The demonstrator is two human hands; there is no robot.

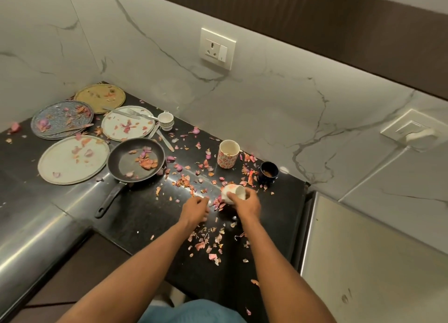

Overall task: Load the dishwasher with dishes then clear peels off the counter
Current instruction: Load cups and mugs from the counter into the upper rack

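Right hand (247,205) grips a tilted white cup (233,192) above the peel-strewn counter (150,216). Left hand (196,210) has fingers curled over peels (206,240); grasp cannot be confirmed.

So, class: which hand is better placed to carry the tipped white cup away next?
Right hand: its fingers already grip the white cup; the left hand holds no dish.

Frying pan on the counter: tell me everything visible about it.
The frying pan is round, dark, non-stick-looking, with a long black handle pointing toward the counter's near edge. It sits upright on the black counter, right of a pale plate. Pink and orange peels lie inside. Neither hand touches it.
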